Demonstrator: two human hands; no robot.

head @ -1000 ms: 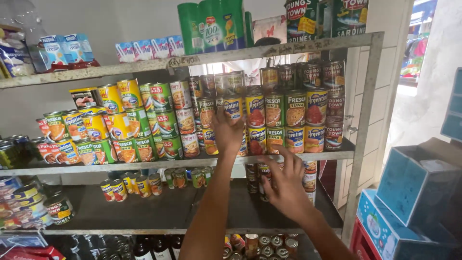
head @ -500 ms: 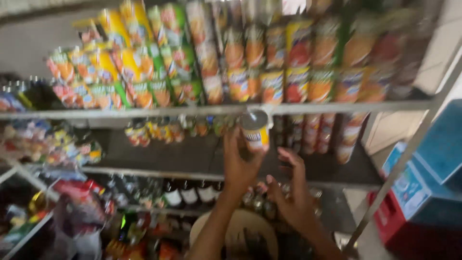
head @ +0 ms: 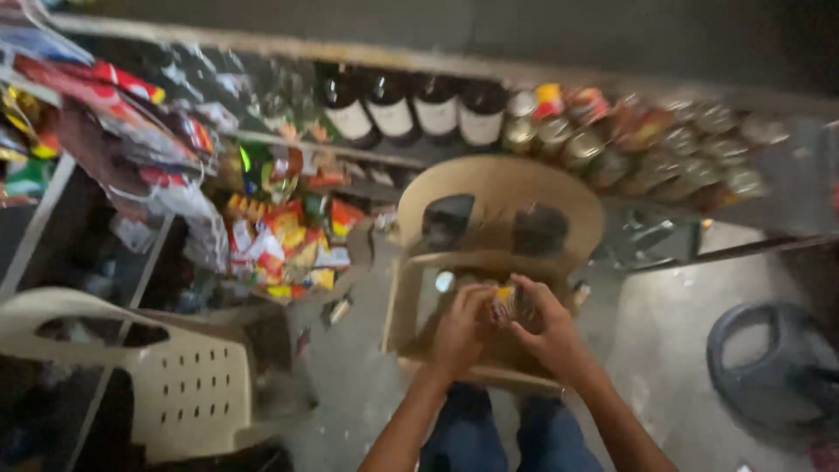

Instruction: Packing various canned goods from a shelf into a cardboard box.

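Both my hands are together low in the middle of the view, holding a small can (head: 504, 303) with a yellow label between them. My left hand (head: 461, 330) wraps its left side and my right hand (head: 546, 325) grips its right side. They hover over the seat of a beige plastic chair (head: 498, 197) that stands in front of me. My legs in dark blue trousers show below. The picture is blurred by motion.
A low shelf (head: 437, 61) at the back holds dark bottles (head: 411, 109) and rows of cans (head: 664, 144). Colourful packets (head: 280, 232) crowd the left. A white plastic chair (head: 175, 376) stands at the lower left, a round dark object (head: 769, 367) at the right on the grey floor.
The view has swung down from the can shelves to the floor and chair. My left hand brought the can down from the shelf, and both hands now hold it together.
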